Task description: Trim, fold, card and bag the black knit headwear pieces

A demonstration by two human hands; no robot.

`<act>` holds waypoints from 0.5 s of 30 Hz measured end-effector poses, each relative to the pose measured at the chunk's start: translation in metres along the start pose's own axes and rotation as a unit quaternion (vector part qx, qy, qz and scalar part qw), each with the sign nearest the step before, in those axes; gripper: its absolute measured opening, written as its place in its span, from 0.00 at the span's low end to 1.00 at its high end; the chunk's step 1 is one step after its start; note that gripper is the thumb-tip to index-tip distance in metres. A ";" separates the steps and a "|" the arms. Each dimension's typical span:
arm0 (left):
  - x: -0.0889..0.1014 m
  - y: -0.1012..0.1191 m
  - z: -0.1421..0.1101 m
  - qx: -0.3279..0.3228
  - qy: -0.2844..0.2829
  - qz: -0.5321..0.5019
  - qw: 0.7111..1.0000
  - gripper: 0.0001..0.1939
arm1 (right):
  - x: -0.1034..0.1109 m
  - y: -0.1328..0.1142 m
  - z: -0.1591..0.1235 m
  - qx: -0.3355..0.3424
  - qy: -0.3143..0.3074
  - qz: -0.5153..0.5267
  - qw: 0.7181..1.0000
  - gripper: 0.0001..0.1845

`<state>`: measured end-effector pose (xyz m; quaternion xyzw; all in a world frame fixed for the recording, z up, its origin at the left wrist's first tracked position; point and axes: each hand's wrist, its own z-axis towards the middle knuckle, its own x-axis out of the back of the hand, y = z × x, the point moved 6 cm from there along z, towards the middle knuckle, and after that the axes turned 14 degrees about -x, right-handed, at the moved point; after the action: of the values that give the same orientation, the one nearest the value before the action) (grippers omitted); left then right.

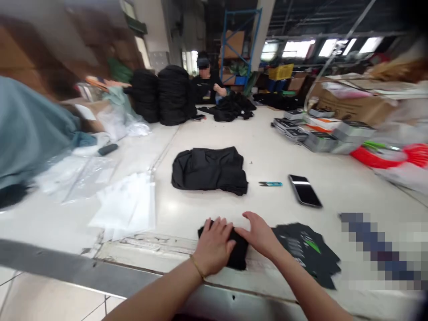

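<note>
At the near table edge lies a small folded black cloth (pixel 239 256). My left hand (pixel 213 249) rests flat on its left part, fingers stretched out and covering much of it. At the cloth's upper right edge is my right hand (pixel 259 232), thumb and forefinger apart; its other fingers are mostly hidden. Beyond both hands sits a larger folded black garment (pixel 210 170). Dark printed cards (pixel 309 252) with a green mark are fanned out beside my right forearm.
Blue thread snips (pixel 270 183) and a phone (pixel 305 191) lie to the right. White sheets (pixel 129 205) and clear plastic bags (pixel 88 176) are at left. Stacked card packs (pixel 321 138) stand at far right. Behind tall black fabric piles (pixel 174 96), another person (pixel 205 87) sits.
</note>
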<state>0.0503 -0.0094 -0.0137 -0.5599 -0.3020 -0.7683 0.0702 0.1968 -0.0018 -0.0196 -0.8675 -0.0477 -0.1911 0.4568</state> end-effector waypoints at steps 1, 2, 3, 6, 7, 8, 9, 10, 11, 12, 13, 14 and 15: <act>0.002 0.000 -0.001 0.004 0.005 -0.011 1.000 0.26 | -0.002 -0.005 0.005 0.008 -0.014 -0.040 0.999 0.15; 0.004 -0.001 -0.001 0.007 0.013 -0.024 1.000 0.28 | -0.005 -0.008 0.010 0.012 -0.032 -0.074 0.997 0.11; 0.007 -0.002 -0.002 0.007 0.020 -0.036 0.999 0.31 | -0.010 -0.011 0.013 0.010 -0.051 -0.103 0.993 0.08; 0.017 -0.008 -0.006 -0.035 0.022 -0.078 0.996 0.37 | -0.030 -0.006 0.010 -0.025 -0.105 -0.138 0.985 0.08; 0.020 -0.011 -0.008 -0.064 0.015 -0.093 0.994 0.39 | -0.039 -0.001 0.006 -0.044 -0.131 -0.136 0.981 0.08; 0.024 -0.015 -0.012 -0.091 0.009 -0.107 0.990 0.41 | -0.048 0.005 0.000 -0.064 -0.165 -0.119 0.977 0.07; 0.028 -0.021 -0.017 -0.108 0.005 -0.119 0.987 0.43 | -0.059 0.011 -0.008 -0.080 -0.201 -0.087 0.973 0.07; 0.032 -0.029 -0.024 -0.104 0.012 -0.133 0.986 0.46 | -0.069 0.014 -0.016 -0.088 -0.233 -0.038 0.968 0.07; 0.037 -0.040 -0.032 -0.070 0.044 -0.148 0.986 0.47 | -0.077 0.016 -0.024 -0.090 -0.256 0.024 0.962 0.08; 0.043 -0.054 -0.041 -0.004 0.101 -0.166 0.981 0.47 | -0.083 0.015 -0.032 -0.086 -0.265 0.089 0.956 0.10; 0.048 -0.067 -0.054 0.084 0.174 -0.197 0.961 0.46 | -0.088 0.013 -0.040 -0.084 -0.263 0.154 0.949 0.12; 0.051 -0.078 -0.070 0.179 0.251 -0.245 0.919 0.44 | -0.091 0.009 -0.046 -0.083 -0.254 0.211 0.940 0.15; 0.050 -0.084 -0.085 0.261 0.313 -0.312 0.858 0.41 | -0.094 0.005 -0.051 -0.083 -0.244 0.257 0.931 0.17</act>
<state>-0.0744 0.0238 -0.0172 -0.1276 -0.6124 -0.7778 0.0613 0.0965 -0.0372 -0.0332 -0.9048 0.0825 0.1474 0.3909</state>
